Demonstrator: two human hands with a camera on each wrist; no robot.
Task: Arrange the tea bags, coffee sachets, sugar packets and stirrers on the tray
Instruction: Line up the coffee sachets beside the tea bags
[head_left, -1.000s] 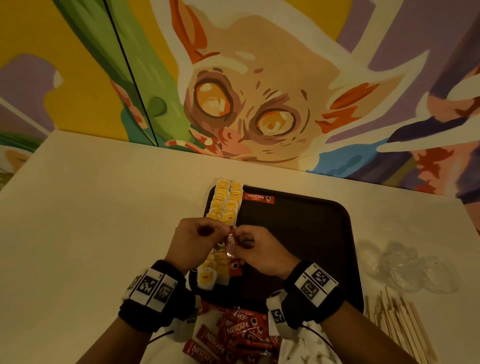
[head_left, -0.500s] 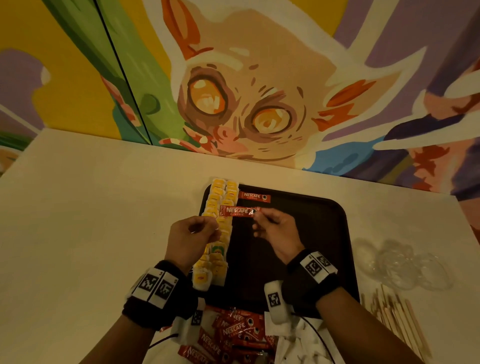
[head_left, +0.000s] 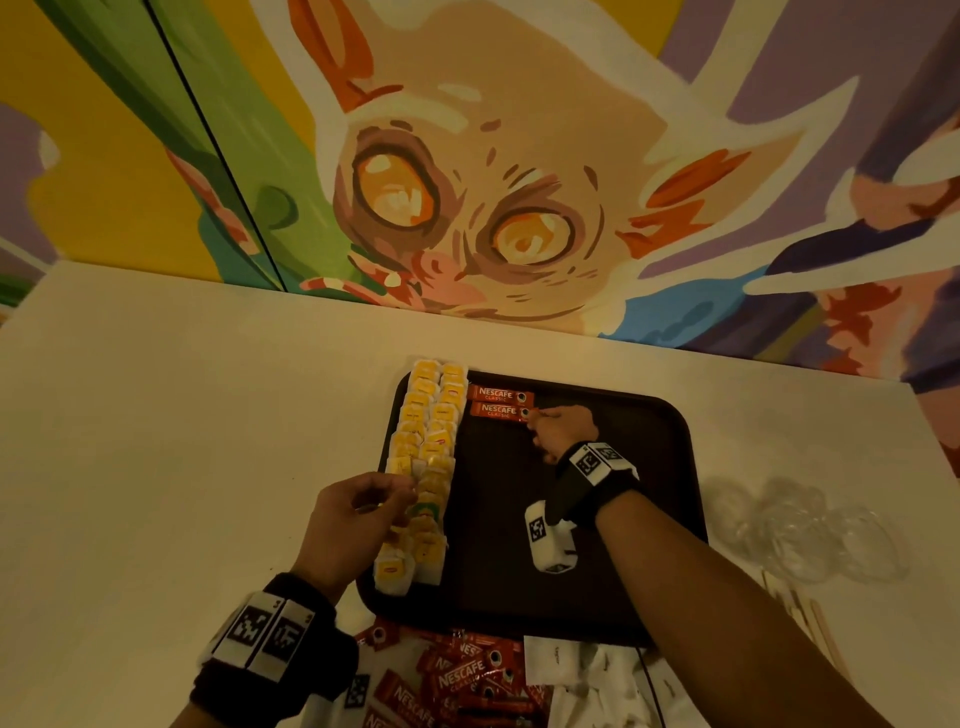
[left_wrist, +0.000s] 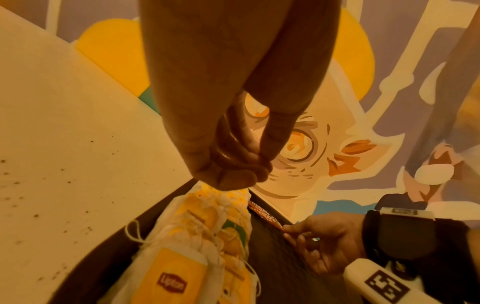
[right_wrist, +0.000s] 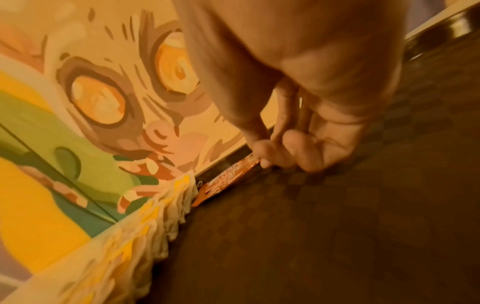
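A dark tray (head_left: 623, 431) lies on the cream table. Two columns of yellow tea bags (head_left: 431, 441) run down its left side. A red coffee sachet (head_left: 498, 394) lies at the tray's far edge. Just below it lies a second sachet (head_left: 496, 410), and my right hand (head_left: 535, 415) pinches its right end against the tray; the right wrist view shows the same sachet (right_wrist: 228, 179) under my fingertips (right_wrist: 262, 162). My left hand (head_left: 387, 496) hovers over the near tea bags (left_wrist: 182, 277), fingers curled with the thumb on them, holding nothing.
A heap of loose red sachets (head_left: 467, 680) and white sugar packets (head_left: 587, 675) lies at the tray's near edge. Wooden stirrers (head_left: 810, 623) and crumpled clear plastic (head_left: 810, 530) sit to the right. A painted wall bounds the table's far side.
Both hands held one sachet over the tea bags. The left hand let go, and the right hand carried the sachet forward and laid it below the first one.
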